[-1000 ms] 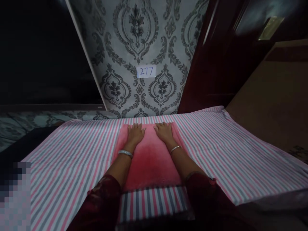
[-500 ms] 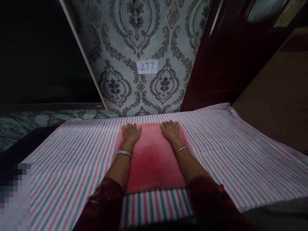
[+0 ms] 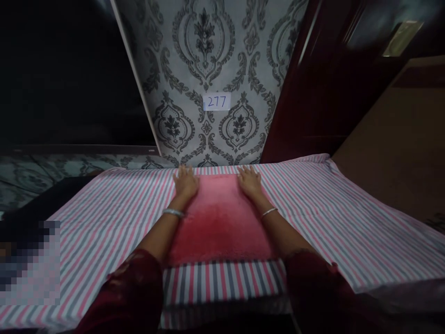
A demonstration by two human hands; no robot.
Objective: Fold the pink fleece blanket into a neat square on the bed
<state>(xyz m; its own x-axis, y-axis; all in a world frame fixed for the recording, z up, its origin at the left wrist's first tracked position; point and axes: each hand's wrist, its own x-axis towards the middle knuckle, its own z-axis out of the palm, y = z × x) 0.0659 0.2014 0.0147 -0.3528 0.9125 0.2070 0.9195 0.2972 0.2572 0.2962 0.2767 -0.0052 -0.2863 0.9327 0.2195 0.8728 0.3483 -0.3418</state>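
Note:
A pink-red plush cloth (image 3: 215, 227), roughly rectangular, lies flat on a striped sheet (image 3: 114, 222). At the cloth's far left corner, my left hand (image 3: 187, 182) rests palm down with its fingers spread. My right hand (image 3: 249, 182) lies the same way at the far right corner, fingers stretched toward the wall. Neither hand grips anything that I can see. Both palms hide the corners beneath them. The middle of the cloth looks darker red than its far part.
Behind the striped surface stands a patterned wall (image 3: 205, 55) with a paper label (image 3: 217, 101) reading 277. A large dark screen (image 3: 69, 74) is at the left. A dark red glossy door or panel (image 3: 320, 93) rises at the right, by a brown panel (image 3: 399, 139).
Both hands have slid a little farther forward and slightly apart, to the cloth's far edge. The view has shifted slightly. The cloth stays flat.

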